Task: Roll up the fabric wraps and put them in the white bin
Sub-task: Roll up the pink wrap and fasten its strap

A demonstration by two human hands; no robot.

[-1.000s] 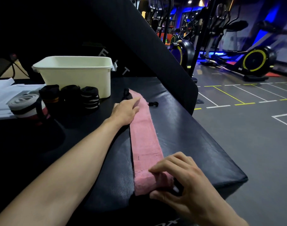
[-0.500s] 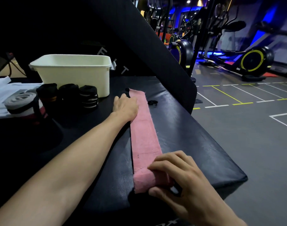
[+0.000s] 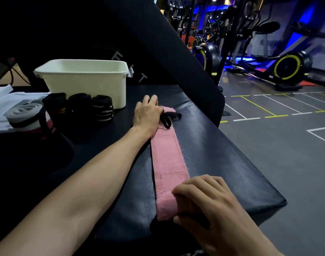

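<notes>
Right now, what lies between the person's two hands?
In the head view, the flat pink wrap stretches from the left hand to the right hand.

Right hand pinches the pink wrap (near end rolled); left hand seemingly holds its far end.

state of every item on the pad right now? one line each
pink wrap: laid out flat, near end rolled
black loop: lying on wrap's far end
left hand: on wrap's far end
right hand: gripping the rolled end
white bin: upright, contents hidden
rolled wraps: four, rolled, beside the bin
</notes>
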